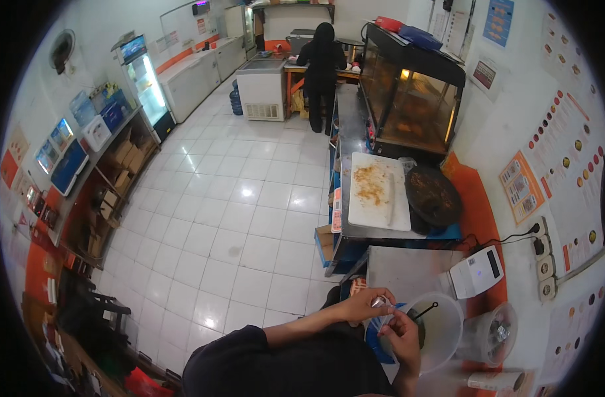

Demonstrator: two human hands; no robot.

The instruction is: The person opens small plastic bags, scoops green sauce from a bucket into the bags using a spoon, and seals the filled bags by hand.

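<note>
Both hands are close together over a large translucent plastic tub (456,335) at the lower right. Between them is a small piece of clear plastic (381,320), which looks like a thin bag. My left hand (369,303) pinches its upper side, with a small shiny spot under the fingers. My right hand (404,338) grips the lower right side of it with bent fingers. What the plastic contains, if anything, cannot be made out. A black-handled utensil (426,310) leans in the tub. Something blue (375,340) shows beneath my hands, partly hidden by them.
Ahead stand a metal table (406,263), a white label printer (476,272), a crumb-strewn cutting board (374,191), a dark stone mortar (434,196) and a lit display warmer (411,104). A clear container (501,332) sits right. Another person (323,69) works at the back.
</note>
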